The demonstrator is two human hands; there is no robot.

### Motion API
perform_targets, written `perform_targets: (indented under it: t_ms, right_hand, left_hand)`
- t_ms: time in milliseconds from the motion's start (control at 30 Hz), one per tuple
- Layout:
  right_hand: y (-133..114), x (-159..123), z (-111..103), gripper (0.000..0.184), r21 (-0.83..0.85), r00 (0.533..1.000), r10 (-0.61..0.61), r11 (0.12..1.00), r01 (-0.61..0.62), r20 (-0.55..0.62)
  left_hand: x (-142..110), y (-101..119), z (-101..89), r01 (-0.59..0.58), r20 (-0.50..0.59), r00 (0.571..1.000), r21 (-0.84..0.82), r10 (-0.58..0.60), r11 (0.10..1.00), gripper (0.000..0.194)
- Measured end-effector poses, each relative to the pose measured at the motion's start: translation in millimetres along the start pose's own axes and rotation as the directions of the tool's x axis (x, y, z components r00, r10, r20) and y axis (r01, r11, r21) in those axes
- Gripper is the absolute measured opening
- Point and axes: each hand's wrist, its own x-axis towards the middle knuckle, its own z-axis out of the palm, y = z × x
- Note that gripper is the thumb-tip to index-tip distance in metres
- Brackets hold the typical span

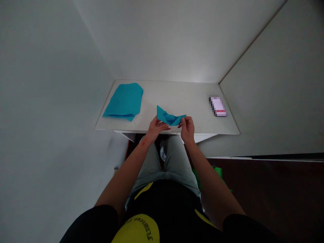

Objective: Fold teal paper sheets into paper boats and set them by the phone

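Note:
A folded blue paper boat (170, 119) is held up between both hands, just above the front part of the white tabletop (177, 94). My left hand (156, 129) grips its left end from below, fingers stretched under the paper. At the right end, my right hand (187, 128) pinches the pointed tip between thumb and fingers. The paper rises to a point on the left and dips in the middle.
Blue paper sheets (125, 99) lie in a loose stack on the table's left side. A phone (218, 106), blurred out, rests near the right edge. Walls close in the table at the back and sides. Something green (218, 171) is on the dark floor at right.

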Motion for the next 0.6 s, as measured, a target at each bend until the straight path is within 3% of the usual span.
perform_targets:
  t_ms: [133,267,467,600]
  right_hand:
    - [2.3,-1.1,0.8,0.047,-0.021,1.000,0.013,1.000,-0.013,-0.002]
    - [5.6,-3.9,1.9,0.051,0.031,0.998,0.041,0.999,-0.039,-0.048]
    - [8.5,-6.2,3.0,0.067,0.084,0.966,0.217,0.970,-0.230,0.138]
    - [9.7,-2.1,0.3,0.065,0.072,0.961,0.257,0.962,-0.265,0.102]
  left_hand:
    - [-0.9,0.7,1.7,0.032,-0.052,0.998,0.002,-0.032,0.999,0.087]
    - [-2.0,2.5,6.3,-0.021,-0.154,0.988,0.034,0.026,0.999,0.076]
    - [-4.3,3.8,11.8,-0.024,-0.195,0.980,0.088,0.041,0.996,0.068]
    - [0.7,-1.4,4.5,0.004,-0.286,0.958,0.079,0.019,0.997,0.068]
